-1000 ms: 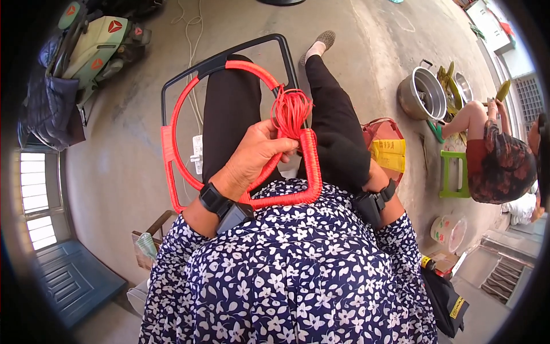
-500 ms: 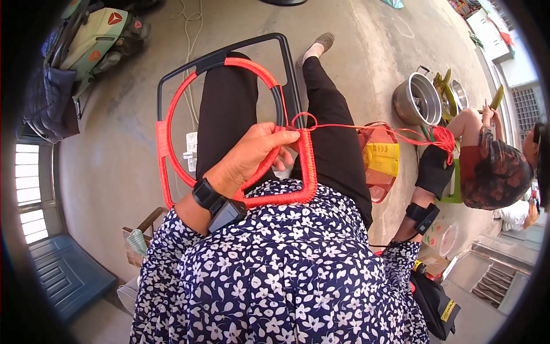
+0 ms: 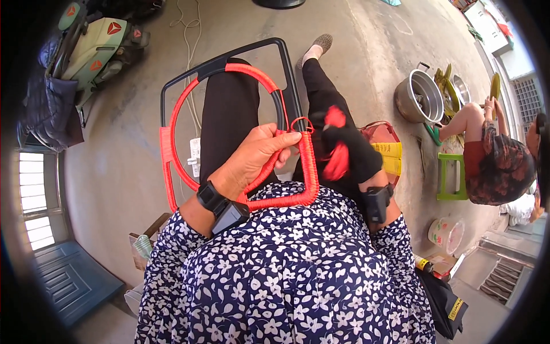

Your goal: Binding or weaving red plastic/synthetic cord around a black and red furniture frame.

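Observation:
Across my lap lies a black rounded frame (image 3: pixel 289 69) with a ring (image 3: pixel 252 70) inside it, both partly wrapped in red cord. My left hand (image 3: pixel 252 155) is closed on the frame's right side, its thumb pressed on the wrapping near the top end of the wound stretch. A small loop of cord (image 3: pixel 300 121) stands just above that thumb. Close to the frame's right side, my right hand (image 3: pixel 352 150), in a black glove, is closed around a bundle of red cord (image 3: pixel 337 163). Motion blurs this hand and the bundle.
A red and yellow bag (image 3: pixel 389 155) lies beyond my right leg. Farther right are a metal pot (image 3: pixel 421 94), a green stool (image 3: pixel 450 178) and a seated person (image 3: pixel 504 166) holding a long leaf. A power strip (image 3: pixel 195 156) lies left of my leg; a scooter (image 3: pixel 97 51) stands at upper left.
My right hand has swung in from the far right to beside the frame, bringing the cord bundle with it. The stretched cord has gone slack. My left hand keeps its hold.

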`<state>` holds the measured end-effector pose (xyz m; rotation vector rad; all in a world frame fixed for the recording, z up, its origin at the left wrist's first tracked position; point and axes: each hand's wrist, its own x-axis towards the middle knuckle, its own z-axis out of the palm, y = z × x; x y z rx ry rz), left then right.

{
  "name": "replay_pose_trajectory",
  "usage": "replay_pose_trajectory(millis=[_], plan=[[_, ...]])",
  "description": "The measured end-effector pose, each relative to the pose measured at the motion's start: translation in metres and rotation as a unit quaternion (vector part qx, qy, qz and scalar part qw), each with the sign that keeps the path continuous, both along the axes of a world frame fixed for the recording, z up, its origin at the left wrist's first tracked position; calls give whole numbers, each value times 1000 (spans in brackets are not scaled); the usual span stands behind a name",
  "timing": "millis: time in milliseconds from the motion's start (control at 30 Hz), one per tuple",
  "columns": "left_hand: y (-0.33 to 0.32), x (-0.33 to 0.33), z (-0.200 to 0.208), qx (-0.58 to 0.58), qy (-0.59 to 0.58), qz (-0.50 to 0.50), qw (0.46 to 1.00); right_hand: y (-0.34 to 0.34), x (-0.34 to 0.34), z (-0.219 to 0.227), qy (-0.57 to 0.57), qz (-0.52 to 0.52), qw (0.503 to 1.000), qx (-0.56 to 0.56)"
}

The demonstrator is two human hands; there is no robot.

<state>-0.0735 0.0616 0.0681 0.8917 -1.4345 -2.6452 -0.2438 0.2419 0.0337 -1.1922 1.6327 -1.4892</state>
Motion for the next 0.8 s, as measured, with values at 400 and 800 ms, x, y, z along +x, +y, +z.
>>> replay_pose_trajectory(millis=[400,800], plan=[[2,0,-3,6,1,-1,1000,-26,16,49,-495,-145,856,-40],[4,-12,-15,15,7,18,1000,23,-37,10,-52,-288,956,33]])
